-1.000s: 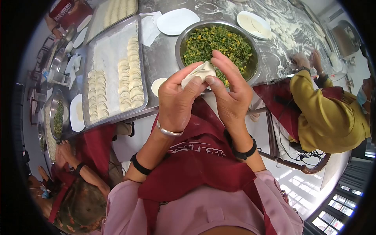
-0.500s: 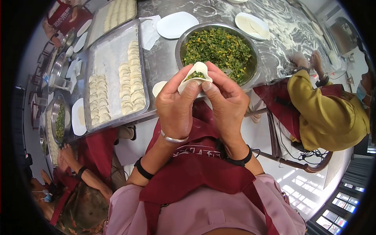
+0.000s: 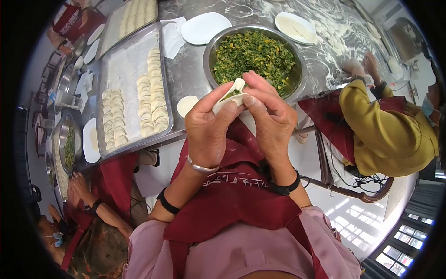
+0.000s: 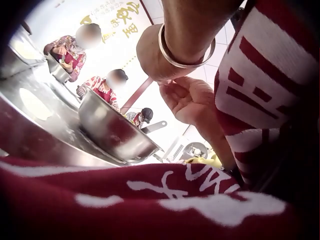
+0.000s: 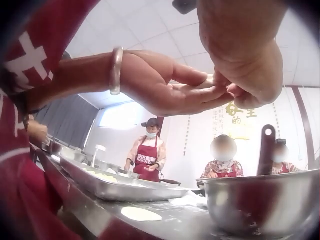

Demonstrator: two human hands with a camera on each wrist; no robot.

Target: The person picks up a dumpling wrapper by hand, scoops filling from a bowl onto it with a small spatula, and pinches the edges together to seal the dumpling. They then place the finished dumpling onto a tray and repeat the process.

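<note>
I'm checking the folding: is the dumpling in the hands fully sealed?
No, the wrapper gapes in the head view, with green filling showing between its edges.

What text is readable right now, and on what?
"FLO": standing person's red apron, right wrist view; rest too small.
"的": gold wall lettering; other wall characters blurred or hidden.
Wearer's apron: white characters, creased, unreadable.
Head view's upper-left apron: lettering too small.

At lower right of the head view, dark-framed paned windows (image 3: 409, 242) and glossy white floor (image 3: 350, 228) streaked with light.
</note>
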